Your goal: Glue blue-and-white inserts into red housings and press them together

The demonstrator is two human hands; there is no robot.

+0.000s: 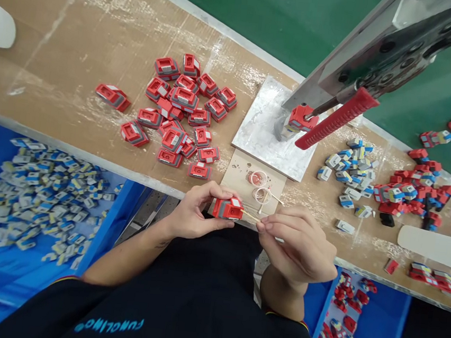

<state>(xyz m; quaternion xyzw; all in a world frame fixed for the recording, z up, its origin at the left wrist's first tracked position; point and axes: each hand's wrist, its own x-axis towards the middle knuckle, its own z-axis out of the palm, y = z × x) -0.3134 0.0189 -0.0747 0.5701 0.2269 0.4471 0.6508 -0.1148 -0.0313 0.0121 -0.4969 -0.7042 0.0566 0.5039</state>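
Observation:
My left hand (197,212) grips a small red and grey toy vehicle part (228,208) between thumb and fingers, just in front of the table's near edge. Pinched in the fingertips of my right hand (298,242) is a thin wooden stick (250,215). Its far end touches the right end of the toy vehicle part; the tip is too small to make out. Just beyond my hands, a piece of cardboard (235,176) carries a small round container (257,179) with reddish contents, a loop of pale cord (262,195) and a white-tipped stick (260,208).
A hand press with a red handle (336,118) stands on a metal plate (259,124), a red part (302,118) under its ram. Several red vehicle parts (184,98) lie left. White-blue pieces (348,175) and red parts (419,182) lie right. Blue bins (103,231) flank me.

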